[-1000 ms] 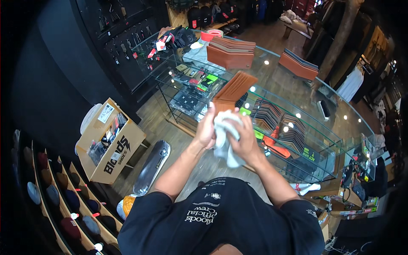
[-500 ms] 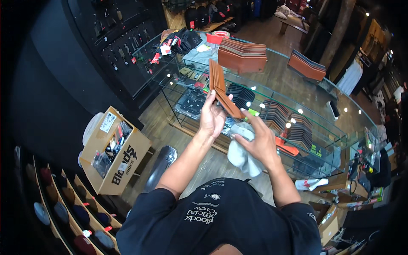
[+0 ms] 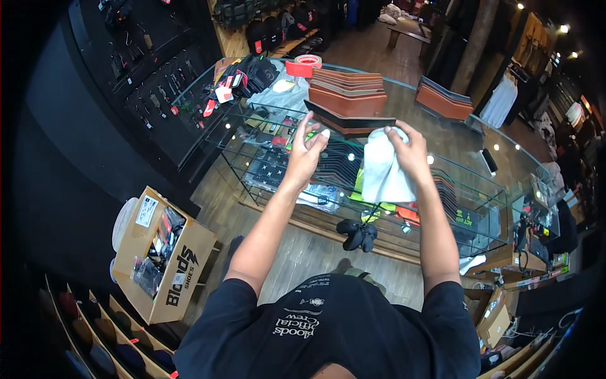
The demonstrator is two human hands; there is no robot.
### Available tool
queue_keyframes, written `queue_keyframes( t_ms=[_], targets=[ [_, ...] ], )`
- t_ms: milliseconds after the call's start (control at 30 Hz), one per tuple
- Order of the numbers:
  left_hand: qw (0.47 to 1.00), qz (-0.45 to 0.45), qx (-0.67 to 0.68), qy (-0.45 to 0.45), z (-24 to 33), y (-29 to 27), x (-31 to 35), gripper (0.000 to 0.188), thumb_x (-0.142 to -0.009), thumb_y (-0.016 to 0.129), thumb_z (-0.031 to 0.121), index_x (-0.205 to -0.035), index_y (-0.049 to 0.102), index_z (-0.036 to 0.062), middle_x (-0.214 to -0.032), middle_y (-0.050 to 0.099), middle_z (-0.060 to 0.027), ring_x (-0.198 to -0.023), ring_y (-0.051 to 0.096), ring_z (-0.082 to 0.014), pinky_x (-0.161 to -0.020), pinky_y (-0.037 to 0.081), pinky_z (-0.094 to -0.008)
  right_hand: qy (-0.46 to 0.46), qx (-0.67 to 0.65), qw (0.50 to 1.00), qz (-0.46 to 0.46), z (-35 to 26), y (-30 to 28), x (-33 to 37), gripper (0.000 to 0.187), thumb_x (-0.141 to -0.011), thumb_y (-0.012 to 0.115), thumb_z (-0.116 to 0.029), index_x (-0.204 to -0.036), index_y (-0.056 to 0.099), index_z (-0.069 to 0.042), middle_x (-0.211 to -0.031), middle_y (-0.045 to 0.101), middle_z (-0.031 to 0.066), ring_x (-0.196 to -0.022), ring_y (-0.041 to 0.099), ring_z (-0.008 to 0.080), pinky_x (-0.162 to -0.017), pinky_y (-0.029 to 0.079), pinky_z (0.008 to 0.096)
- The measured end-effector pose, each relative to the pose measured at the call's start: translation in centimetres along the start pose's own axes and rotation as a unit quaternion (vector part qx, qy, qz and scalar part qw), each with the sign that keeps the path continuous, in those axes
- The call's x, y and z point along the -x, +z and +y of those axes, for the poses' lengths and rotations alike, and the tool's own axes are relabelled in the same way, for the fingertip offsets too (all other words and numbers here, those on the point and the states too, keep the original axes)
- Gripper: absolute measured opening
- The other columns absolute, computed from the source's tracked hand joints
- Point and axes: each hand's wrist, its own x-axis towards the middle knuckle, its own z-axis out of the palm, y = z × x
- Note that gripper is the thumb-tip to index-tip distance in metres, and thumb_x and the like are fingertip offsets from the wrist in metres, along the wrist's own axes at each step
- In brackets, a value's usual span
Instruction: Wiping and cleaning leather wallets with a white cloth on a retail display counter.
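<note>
An opened wallet, dark on the face toward me with brown along its lower edge, spans the gap between my hands. My left hand has its fingertips at the wallet's left end, the thumb standing apart below. In my right hand a pale grey-white cloth is pinched and hangs down. The right fingertips also meet the wallet's right end. Directly behind the wallet, a stack of brown wallets stands on the glass display counter.
A red tape roll, plastic wrapping and black bags occupy the counter's left. Another wallet stack sits further right. Dark wallets line the shelf below. A cardboard box of packaged goods stands at left.
The wallet has turned from its tan inside to a dark face and now lies level across both hands. My right hand and cloth have moved up and right.
</note>
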Motion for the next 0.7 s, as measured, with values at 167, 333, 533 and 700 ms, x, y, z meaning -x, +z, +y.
queue_keyframes(
  t_ms=[167,333,533,700],
  targets=[
    [0.991,0.008,-0.123,0.049,-2.7,-1.4,-5.1,0.077,-0.094,0.073,0.019,-0.158,0.032,0.0107,-0.147,0.044,-0.0189,-0.134,0.049,-0.032,-0.109,0.044,-0.0411,0.063,-0.006,0.997,-0.039,3.6,1.2,-5.4,0.048,-0.092,0.07,-0.033,-0.126,0.068,0.0,-0.116,0.073,0.0226,-0.11,0.07,0.0319,-0.096,0.051,0.0362],
    [0.918,0.052,-0.372,0.13,-3.2,-1.5,-7.2,0.11,-0.083,0.083,0.028,-0.163,0.01,0.0075,-0.153,0.033,-0.0295,-0.141,0.039,-0.0442,-0.116,0.037,-0.0488,0.063,0.014,0.997,-0.046,5.3,2.2,-5.6,0.067,-0.089,0.072,-0.041,-0.14,0.057,0.0,-0.125,0.068,0.0272,-0.121,0.064,0.0372,-0.103,0.048,0.0403],
    [0.89,0.052,-0.423,0.161,-3.2,-0.5,-9.3,0.121,-0.079,0.087,0.036,-0.162,0.005,0.0025,-0.153,0.034,-0.0303,-0.141,0.04,-0.0442,-0.116,0.034,-0.0517,0.068,0.012,0.996,-0.06,4.1,2.3,-5.4,0.067,-0.09,0.071,-0.041,-0.14,0.056,0.0,-0.118,0.07,0.0259,-0.114,0.068,0.0376,-0.099,0.05,0.0415],
    [0.881,0.065,-0.445,0.147,-3.5,-0.3,-9.3,0.118,-0.081,0.083,0.046,-0.161,0.009,0.0002,-0.154,0.036,-0.0311,-0.142,0.04,-0.044,-0.115,0.034,-0.0527,0.049,0.067,0.996,-0.039,3.9,3.1,-5.6,0.071,-0.09,0.068,-0.047,-0.142,0.054,0.0,-0.107,0.072,0.0296,-0.105,0.071,0.0404,-0.096,0.052,0.0432]
  ],
)
